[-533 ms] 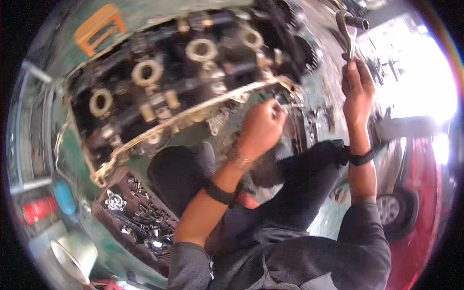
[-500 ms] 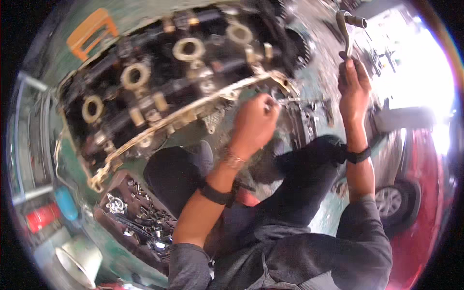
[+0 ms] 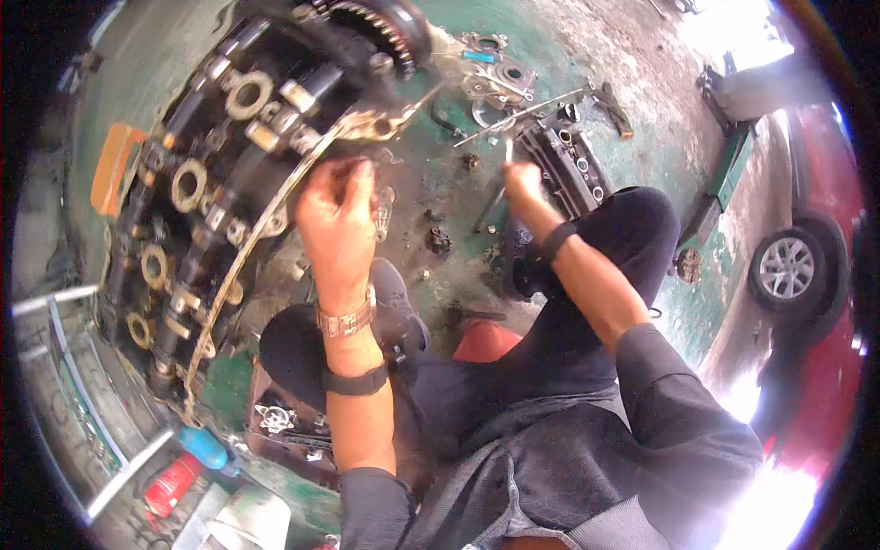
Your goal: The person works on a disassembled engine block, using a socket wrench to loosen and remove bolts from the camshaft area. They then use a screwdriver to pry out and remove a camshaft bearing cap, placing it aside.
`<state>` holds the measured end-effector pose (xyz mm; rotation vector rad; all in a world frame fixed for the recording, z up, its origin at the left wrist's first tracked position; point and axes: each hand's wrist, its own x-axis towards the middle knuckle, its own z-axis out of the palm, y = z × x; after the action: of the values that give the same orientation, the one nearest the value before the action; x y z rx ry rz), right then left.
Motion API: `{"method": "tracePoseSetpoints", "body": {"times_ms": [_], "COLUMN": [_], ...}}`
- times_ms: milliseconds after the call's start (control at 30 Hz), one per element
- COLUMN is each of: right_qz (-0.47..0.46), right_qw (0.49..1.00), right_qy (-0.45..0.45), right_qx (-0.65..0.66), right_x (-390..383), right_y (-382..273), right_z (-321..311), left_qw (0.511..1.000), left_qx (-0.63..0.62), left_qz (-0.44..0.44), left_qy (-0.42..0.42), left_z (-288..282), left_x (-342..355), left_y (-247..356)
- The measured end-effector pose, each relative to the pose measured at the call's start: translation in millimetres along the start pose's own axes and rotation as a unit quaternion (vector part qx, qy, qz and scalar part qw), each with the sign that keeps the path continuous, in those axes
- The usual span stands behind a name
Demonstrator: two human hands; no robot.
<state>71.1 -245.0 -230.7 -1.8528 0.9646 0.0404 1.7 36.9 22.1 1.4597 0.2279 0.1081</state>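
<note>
A large dark engine (image 3: 217,215) with open camshafts and pale rings along its top stands at the left. Its toothed wheel (image 3: 390,37) shows at the far end. My left hand (image 3: 337,220) is closed beside the engine's near edge, below the wheel; what its fingers hold, if anything, I cannot make out. To the right, over the floor parts, my right hand (image 3: 525,188) is wrapped round a ratchet wrench (image 3: 509,151). Only part of the wrench's metal shows, blurred, above the fist.
On the floor beyond my right hand lie a black engine cover (image 3: 570,156), a long thin rod (image 3: 541,108) and a metal housing (image 3: 504,81). A parts tray (image 3: 275,447) is by my left knee. A red car (image 3: 825,367) stands at the right, beside a lift arm (image 3: 720,188).
The view has turned right, so the engine now sits further left. My right hand has come down and inward with the ratchet wrench. My left hand remains close to the engine's edge.
</note>
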Motion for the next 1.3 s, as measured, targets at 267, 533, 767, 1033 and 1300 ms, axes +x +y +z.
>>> {"method": "tracePoseSetpoints", "body": {"times_ms": [267, 533, 767, 1033, 1300], "right_qz": [0.001, -0.134, -0.332, -0.392, -0.416], "right_qw": [0.965, 0.899, 0.901, 0.825, 0.785], "right_qy": [-0.067, -0.126, 0.043, -0.004, 0.013], "right_qx": [-0.252, -0.399, -0.275, -0.408, -0.459], "right_x": [-41, 0, 167, 230, 261], "right_y": [88, 45, -117, -155, -142], "right_z": [57, 54, 57, 79, 107], "left_qw": [0.998, 0.993, 0.981, 0.957, 0.937], "left_qx": [0.045, 0.053, 0.079, 0.141, 0.095], "left_qz": [-0.033, -0.099, -0.167, -0.241, -0.332], "left_qy": [-0.025, -0.030, -0.062, -0.081, -0.060], "left_z": [11, 23, 36, 33, 9], "left_x": [-9, -11, -14, -18, -51], "left_y": [-9, -14, -14, -20, -89]}}
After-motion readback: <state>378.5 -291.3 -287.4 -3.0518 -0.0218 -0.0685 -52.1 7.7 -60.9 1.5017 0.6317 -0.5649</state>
